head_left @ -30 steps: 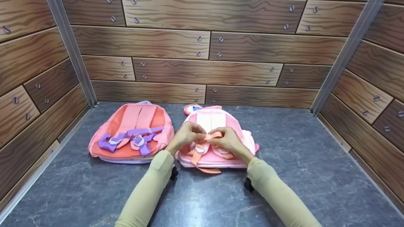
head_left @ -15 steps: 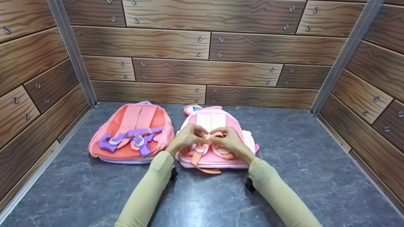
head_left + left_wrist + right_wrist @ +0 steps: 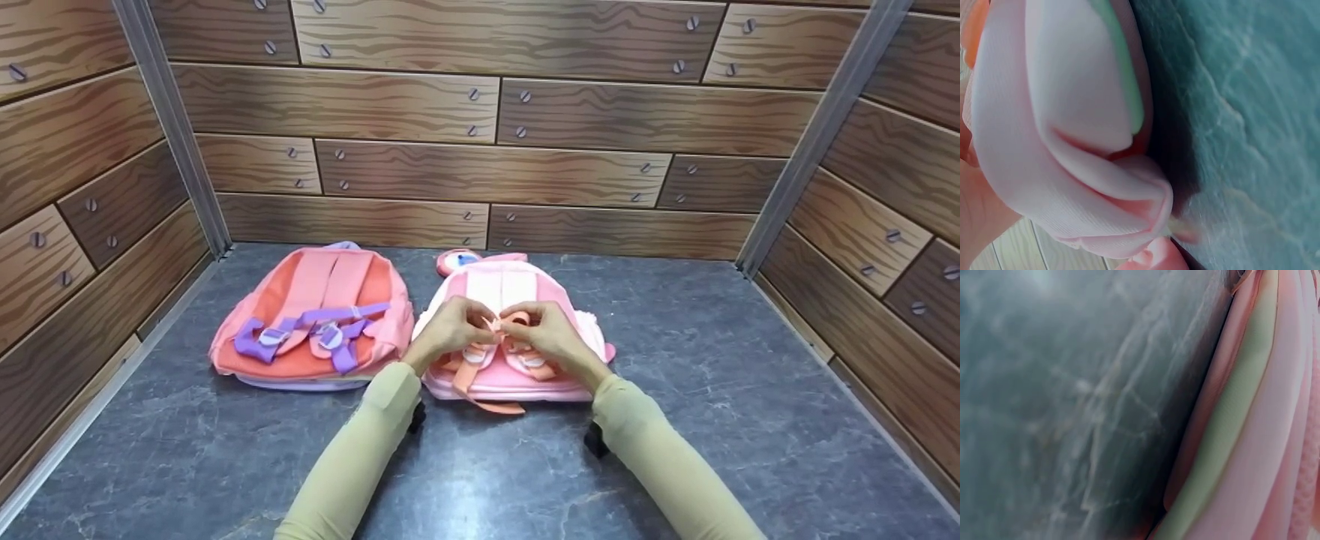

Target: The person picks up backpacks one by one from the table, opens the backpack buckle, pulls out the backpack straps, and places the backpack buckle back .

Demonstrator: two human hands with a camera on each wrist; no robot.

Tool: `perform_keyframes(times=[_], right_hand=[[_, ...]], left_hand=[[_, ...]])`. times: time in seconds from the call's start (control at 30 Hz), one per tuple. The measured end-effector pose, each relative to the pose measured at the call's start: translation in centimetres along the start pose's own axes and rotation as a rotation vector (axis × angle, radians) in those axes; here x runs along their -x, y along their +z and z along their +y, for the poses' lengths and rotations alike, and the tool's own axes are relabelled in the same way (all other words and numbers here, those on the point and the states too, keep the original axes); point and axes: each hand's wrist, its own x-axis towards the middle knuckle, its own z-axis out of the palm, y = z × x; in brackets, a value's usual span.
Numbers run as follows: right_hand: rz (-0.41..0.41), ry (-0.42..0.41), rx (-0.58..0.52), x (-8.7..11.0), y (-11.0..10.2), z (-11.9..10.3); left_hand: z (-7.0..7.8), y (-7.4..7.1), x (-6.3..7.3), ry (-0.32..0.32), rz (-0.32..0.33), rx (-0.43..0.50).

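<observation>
A pale pink backpack (image 3: 555,289) lies with its shoulder straps facing up, in the middle of the head view. Over its centre, my left hand (image 3: 452,328) and right hand (image 3: 553,331) meet fingertip to fingertip. Both pinch an orange strap (image 3: 517,321) around a small pale buckle (image 3: 496,324), mostly covered by the fingers. Another orange strap end (image 3: 499,408) trails onto the table in front. Pink fabric (image 3: 1072,73) fills much of the left wrist view, with part of the left hand (image 3: 985,211) at its edge. The right wrist view shows the bag's layered side (image 3: 1258,439).
To the left lies a coral backpack (image 3: 315,277) with purple straps (image 3: 330,315), also strap side up. A red plush piece with an eye (image 3: 457,259) pokes out behind the pink bag. Wood-patterned walls (image 3: 495,172) enclose the grey marbled table (image 3: 697,360).
The fingertips have drawn closer together over the buckle, and the orange strap by the right fingers is bunched into a smaller loop. Both backpacks stay where they were.
</observation>
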Motion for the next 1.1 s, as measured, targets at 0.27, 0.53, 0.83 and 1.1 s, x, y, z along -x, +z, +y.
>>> perform_keyframes(times=[0.27, 0.53, 0.83, 1.1], right_hand=[[0.006, 0.006, -0.054, -0.2, -0.3, -0.1], [0.096, -0.01, 0.033, -0.3, -1.3, -0.2], [0.199, -0.079, 0.085, -0.4, -1.8, -0.4], [0.324, -0.071, 0.245, -0.4, -2.8, -0.4]], left_hand=[[-0.2, -0.1, -0.1, -0.036, 0.004, -0.016], [-0.1, 0.0, -0.2, -0.028, 0.029, -0.052], [0.0, 0.2, -0.1, -0.025, 0.035, -0.062], [-0.1, 0.3, -0.1, -0.026, 0.041, -0.038]])
